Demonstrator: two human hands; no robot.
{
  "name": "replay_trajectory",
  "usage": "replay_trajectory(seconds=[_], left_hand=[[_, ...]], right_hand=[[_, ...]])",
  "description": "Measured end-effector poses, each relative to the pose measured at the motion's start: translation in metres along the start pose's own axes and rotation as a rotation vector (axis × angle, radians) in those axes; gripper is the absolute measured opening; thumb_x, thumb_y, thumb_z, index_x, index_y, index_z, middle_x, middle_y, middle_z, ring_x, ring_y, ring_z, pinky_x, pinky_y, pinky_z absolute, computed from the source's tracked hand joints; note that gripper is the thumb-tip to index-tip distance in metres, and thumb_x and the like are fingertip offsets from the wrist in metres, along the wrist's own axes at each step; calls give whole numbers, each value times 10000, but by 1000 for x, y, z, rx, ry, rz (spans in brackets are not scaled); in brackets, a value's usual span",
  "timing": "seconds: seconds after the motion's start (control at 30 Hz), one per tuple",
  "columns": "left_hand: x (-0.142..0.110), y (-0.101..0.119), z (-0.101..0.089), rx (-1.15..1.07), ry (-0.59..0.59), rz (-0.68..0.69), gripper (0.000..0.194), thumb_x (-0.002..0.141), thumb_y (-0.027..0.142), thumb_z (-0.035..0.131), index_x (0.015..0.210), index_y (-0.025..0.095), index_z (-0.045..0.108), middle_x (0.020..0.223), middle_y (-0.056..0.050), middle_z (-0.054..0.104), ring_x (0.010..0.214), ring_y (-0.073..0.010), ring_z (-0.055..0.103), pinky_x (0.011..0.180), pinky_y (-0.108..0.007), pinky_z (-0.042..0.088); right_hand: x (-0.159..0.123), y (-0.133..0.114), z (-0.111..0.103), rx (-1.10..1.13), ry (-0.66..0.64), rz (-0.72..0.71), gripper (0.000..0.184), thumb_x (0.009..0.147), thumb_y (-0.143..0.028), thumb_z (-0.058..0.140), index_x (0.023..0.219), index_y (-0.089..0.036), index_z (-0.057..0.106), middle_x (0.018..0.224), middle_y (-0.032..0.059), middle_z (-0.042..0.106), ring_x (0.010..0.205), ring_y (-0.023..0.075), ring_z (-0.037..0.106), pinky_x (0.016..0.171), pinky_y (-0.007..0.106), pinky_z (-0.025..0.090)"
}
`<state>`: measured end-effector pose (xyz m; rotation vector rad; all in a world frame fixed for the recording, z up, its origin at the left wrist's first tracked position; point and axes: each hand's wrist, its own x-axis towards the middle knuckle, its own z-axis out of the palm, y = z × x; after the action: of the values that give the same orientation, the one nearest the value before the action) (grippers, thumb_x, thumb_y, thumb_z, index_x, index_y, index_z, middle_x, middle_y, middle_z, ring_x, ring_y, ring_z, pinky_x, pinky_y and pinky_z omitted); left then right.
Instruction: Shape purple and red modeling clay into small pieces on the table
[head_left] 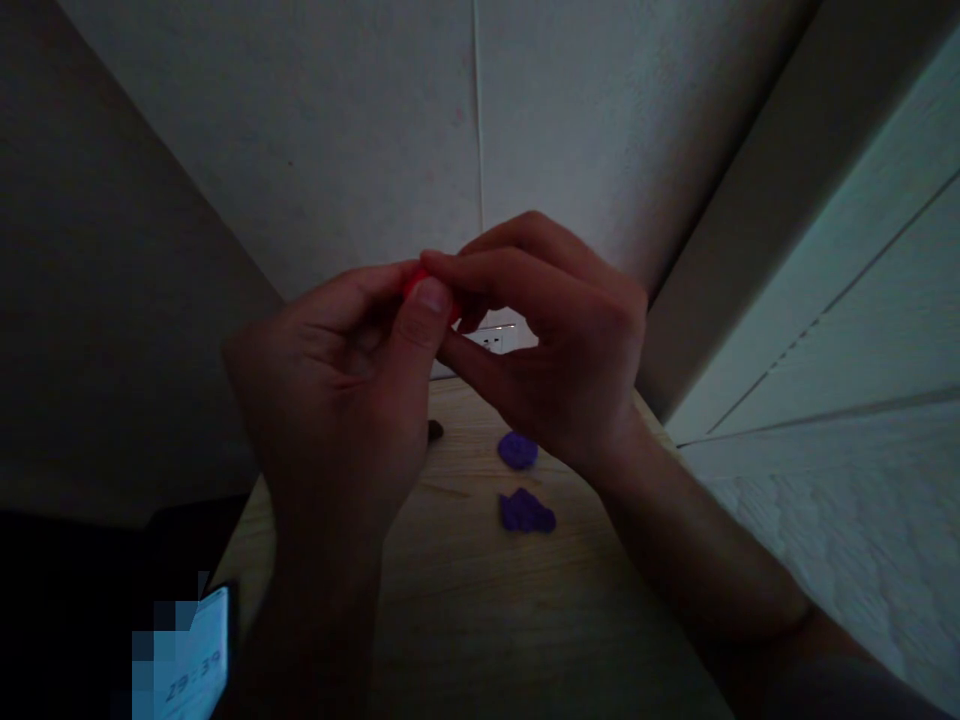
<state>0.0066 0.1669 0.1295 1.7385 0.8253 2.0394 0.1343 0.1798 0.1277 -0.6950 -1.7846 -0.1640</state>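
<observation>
A small red lump of modelling clay (413,277) is pinched between both hands, raised above the wooden table (465,610). My left hand (330,400) grips it from the left, its thumb pressed against the near side and covering much of it. From the right, the fingertips of my right hand (570,320) close on the same lump. Below the hands lie a flat round purple clay disc (517,451) and, nearer to me, an uneven purple clay piece (527,511). A small dark brown piece (436,431) is partly hidden behind my left hand.
A phone (208,650) with a lit screen showing digits lies at the table's left edge. Beyond the far edge stands a pale wall (375,130) with a socket (491,341). A white quilted surface (840,540) and a light panel (840,330) are on the right.
</observation>
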Motion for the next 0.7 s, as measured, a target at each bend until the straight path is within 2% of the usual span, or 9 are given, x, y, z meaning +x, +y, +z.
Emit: replay_trajectory(seconds=[0.23,0.47,0.57,0.7], left_hand=[[-2,-2,0,17,8,29,273,830,42,746,921,284,832,865,66,801,852,-155,781,712,-265,681],[-2,-3,1,-12,7,22,275,839,37,728,916,278,835,837,55,798,819,-151,774,715,-264,678],[-2,-3,1,-6,11,27,269,834,41,734,907,279,835,837,60,796,814,-146,772,691,-248,670],[-2,-1,1,7,-4,23,275,843,37,728,932,273,837,846,55,802,800,-132,768,699,-225,657]], right_hand=[[1,-1,0,47,25,-24,156,968,-180,618,1075,-233,718,1006,46,706,906,164,698,817,282,632],[1,-4,-2,-61,-90,76,199,973,-284,647,1164,-281,703,1097,65,719,980,222,710,856,354,643],[1,-4,-2,-33,-68,49,181,976,-241,634,1136,-273,712,1078,56,716,970,203,711,855,320,637],[2,-3,-1,41,27,-27,152,952,-145,643,1061,-209,728,990,50,709,895,158,705,809,262,628]])
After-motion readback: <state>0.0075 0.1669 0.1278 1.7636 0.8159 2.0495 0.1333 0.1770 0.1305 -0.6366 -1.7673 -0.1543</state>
